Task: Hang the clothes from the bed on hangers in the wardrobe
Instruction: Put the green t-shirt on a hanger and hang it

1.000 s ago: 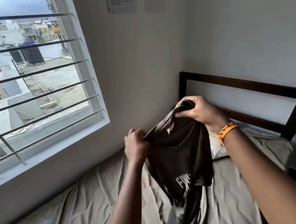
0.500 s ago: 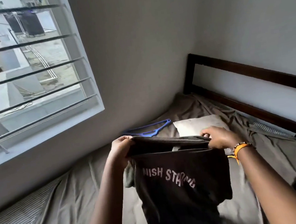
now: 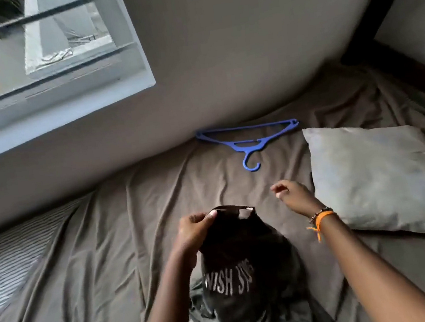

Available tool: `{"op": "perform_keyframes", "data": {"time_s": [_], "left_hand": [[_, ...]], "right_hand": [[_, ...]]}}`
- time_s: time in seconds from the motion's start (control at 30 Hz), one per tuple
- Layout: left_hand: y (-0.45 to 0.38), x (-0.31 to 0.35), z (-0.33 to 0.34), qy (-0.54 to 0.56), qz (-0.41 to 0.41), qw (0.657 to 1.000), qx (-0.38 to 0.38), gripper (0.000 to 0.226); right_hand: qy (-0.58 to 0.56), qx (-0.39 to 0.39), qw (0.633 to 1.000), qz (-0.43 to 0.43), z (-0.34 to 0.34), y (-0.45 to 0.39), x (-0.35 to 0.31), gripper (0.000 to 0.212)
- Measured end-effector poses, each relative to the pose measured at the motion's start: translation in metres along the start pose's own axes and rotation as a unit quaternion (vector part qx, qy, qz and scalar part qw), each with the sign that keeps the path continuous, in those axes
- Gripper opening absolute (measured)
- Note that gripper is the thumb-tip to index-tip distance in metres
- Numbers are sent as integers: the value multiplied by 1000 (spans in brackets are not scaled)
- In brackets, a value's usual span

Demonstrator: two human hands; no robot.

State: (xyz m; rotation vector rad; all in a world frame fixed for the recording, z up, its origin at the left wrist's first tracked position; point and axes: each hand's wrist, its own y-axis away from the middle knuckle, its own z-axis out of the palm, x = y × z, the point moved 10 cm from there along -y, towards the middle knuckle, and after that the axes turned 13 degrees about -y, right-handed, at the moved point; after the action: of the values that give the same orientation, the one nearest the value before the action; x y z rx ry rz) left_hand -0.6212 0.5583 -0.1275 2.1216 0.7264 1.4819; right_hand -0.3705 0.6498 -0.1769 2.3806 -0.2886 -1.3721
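My left hand pinches the dark T-shirt by its collar, keeping the neck gathered above the bed. My right hand, fingers loosely curled and empty, points toward the blue hanger at the bed's wall edge.

Both bare forearms reach forward from the bottom of the view. The left hand is raised in the middle, wrist bent, with its fingers and thumb curled round the top edge of a dark T-shirt, pinching it. The right hand hovers a little farther forward and to the right, holding nothing, its fingers loosely curled and pointing forward and left. The right wrist carries an orange thread band and a beaded band beside it.
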Motion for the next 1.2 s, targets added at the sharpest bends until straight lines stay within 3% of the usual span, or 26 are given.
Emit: {"op": "perform_keyframes", "data": {"time_s": [0.17,0.37,0.43,0.53,0.63,0.7,0.8,0.93,1.0,1.07,1.1,1.2], "left_hand": [[-52,-41,14,-17,-21,999,21,29],[-80,-71,2,-14,-17,999,38,14],[-83,-83,-9,-11,-31,997,64,13],[-80,-95,-33,-18,-43,990,137,11],[-70,-100,-53,-38,-53,979,193,13],[-64,-92,-61,-78,-33,975,204,12],[-53,-77,-67,-134,-20,970,200,16],[-30,-55,-79,-159,-5,967,202,21],[-14,-43,-90,-162,20,963,214,20],[6,-31,-102,-152,41,961,226,20],[17,-25,-109,-149,49,960,232,20],[55,-9,-129,-155,52,953,256,19]], "right_hand": [[169,-67,983,-40,76,-113,20,56],[303,-39,952,-9,102,-195,65,72],[312,-15,949,-44,104,-186,61,67],[283,51,941,-178,105,-149,29,45],[124,162,915,-349,76,-86,-30,37],[-17,180,897,-404,49,-47,-66,19],[-283,192,880,-331,9,-11,-91,9],[-605,118,769,-170,6,15,-93,21],[-690,76,706,-139,6,29,-99,31],[-738,24,660,-139,4,45,-110,25],[-753,-10,642,-147,2,54,-120,19],[-770,-84,609,-172,-12,87,-147,28]]}}
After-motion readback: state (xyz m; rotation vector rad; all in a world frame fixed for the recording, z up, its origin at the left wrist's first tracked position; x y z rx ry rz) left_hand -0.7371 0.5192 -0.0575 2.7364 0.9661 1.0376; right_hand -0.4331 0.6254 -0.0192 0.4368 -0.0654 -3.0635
